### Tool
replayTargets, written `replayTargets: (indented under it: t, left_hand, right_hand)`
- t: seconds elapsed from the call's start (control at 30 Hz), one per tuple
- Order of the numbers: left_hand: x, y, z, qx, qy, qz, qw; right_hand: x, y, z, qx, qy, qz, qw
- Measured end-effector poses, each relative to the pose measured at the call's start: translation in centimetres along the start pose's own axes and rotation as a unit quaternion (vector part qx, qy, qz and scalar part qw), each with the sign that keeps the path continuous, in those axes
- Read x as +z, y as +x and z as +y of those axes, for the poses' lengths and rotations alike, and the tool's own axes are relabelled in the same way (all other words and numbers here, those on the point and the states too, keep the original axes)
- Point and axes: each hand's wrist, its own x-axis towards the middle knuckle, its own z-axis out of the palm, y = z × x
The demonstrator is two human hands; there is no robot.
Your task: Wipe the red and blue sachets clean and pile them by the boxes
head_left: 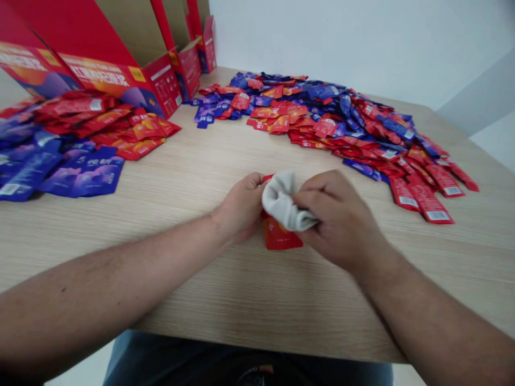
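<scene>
A red pouch [280, 237] with an orange print is in front of me, just above the table. My left hand [246, 206] grips it by its left side, fingers closed. Bunched in my right hand [336, 217] is a whitish cloth [281, 201], which lies against the front of the pouch and covers its upper part. The fingers of my right hand are wrapped round the cloth's lower right end. The pouch's bottom edge shows below the cloth.
A long heap of red and blue pouches [322, 118] curves across the back and right of the wooden table [193, 161]. More red pouches [132, 128] and blue pouches [80, 171] lie at the left. Behind them stand several open red boxes [163, 86].
</scene>
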Motion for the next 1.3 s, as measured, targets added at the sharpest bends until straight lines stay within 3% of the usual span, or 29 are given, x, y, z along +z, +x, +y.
replayTargets:
  t: [0.07, 0.23, 0.4, 0.6, 0.77, 0.93, 1.07, 1.23, 1.3]
  left_hand:
    - [0.0, 0.0, 0.3, -0.004, -0.022, 0.003, 1.000]
    - [0.1, 0.2, 0.0, -0.061, -0.103, -0.048, 0.992]
    - [0.4, -0.1, -0.7, -0.100, -0.107, -0.046, 0.988]
    - [0.4, -0.9, 0.0, -0.092, -0.100, -0.045, 0.990]
    - [0.6, -0.8, 0.8, -0.137, -0.146, -0.065, 0.977]
    - [-0.5, 0.1, 0.7, -0.138, -0.140, -0.069, 0.978]
    - [-0.7, 0.3, 0.7, -0.165, -0.151, -0.115, 0.968]
    - [-0.7, 0.5, 1.0, -0.140, -0.120, -0.068, 0.980]
    - [-0.8, 0.7, 1.2, -0.134, -0.114, -0.064, 0.982]
  right_hand:
    - [1.2, 0.0, 0.0, -0.007, 0.018, -0.031, 0.999]
    - [3.2, 0.2, 1.5, 0.083, -0.001, 0.088, 0.993]
    - [3.3, 0.3, 1.1, 0.108, 0.019, 0.105, 0.988]
    - [2.3, 0.3, -0.2, 0.003, 0.102, -0.042, 0.994]
    - [2.9, 0.5, 0.1, 0.050, 0.053, 0.039, 0.997]
    - [2.9, 0.5, -0.3, -0.015, 0.119, -0.093, 0.988]
    - [2.7, 0.4, -0.3, 0.027, 0.066, -0.021, 0.997]
    - [2.6, 0.1, -0.8, -0.019, 0.136, -0.132, 0.982]
    - [2.7, 0.0, -1.0, -0.010, 0.127, -0.114, 0.985]
